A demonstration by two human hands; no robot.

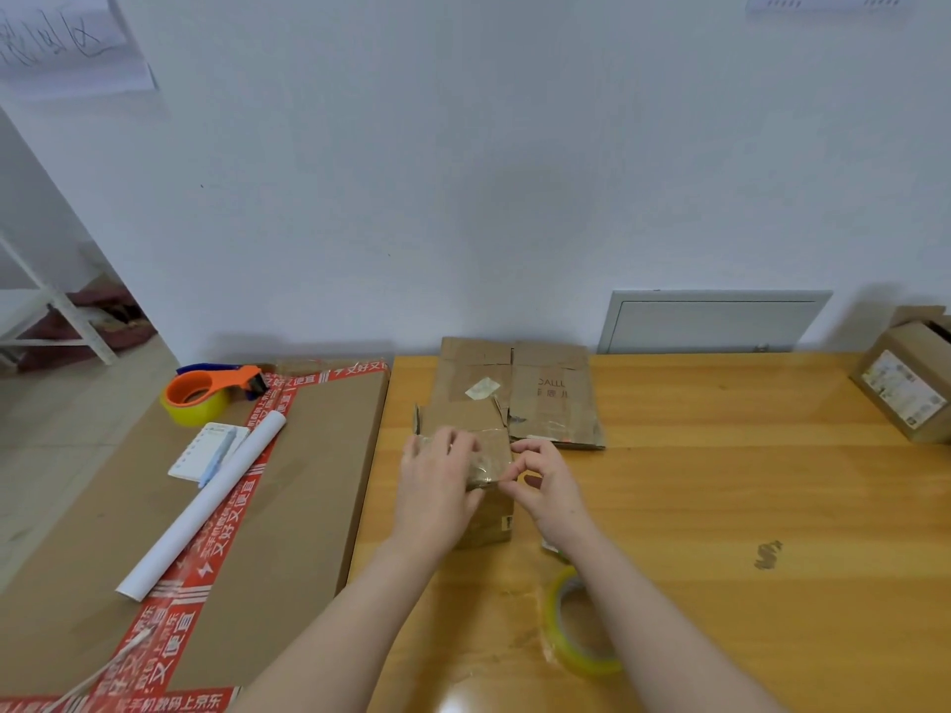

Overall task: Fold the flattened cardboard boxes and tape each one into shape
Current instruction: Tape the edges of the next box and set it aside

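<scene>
under the left grip (437,473), fingers flat: small box (491,524), pressed steady on the desk (720,486). right grip (538,478) pinches the tape strip (486,468) beside it, likely to seal the flaps.

A small cardboard box (494,517), brown and worn, stands folded up near the middle of the tabletop. A clear tape strip (483,463) glints across its top. The left hand (437,486) lies flat on that top, and the right hand (540,481) pinches the strip at the box's upper right edge. Just behind, flattened cardboard boxes (545,403) lie creased at the tabletop's far edge. A yellowish tape roll (586,663) lies flat near the front edge.
</scene>
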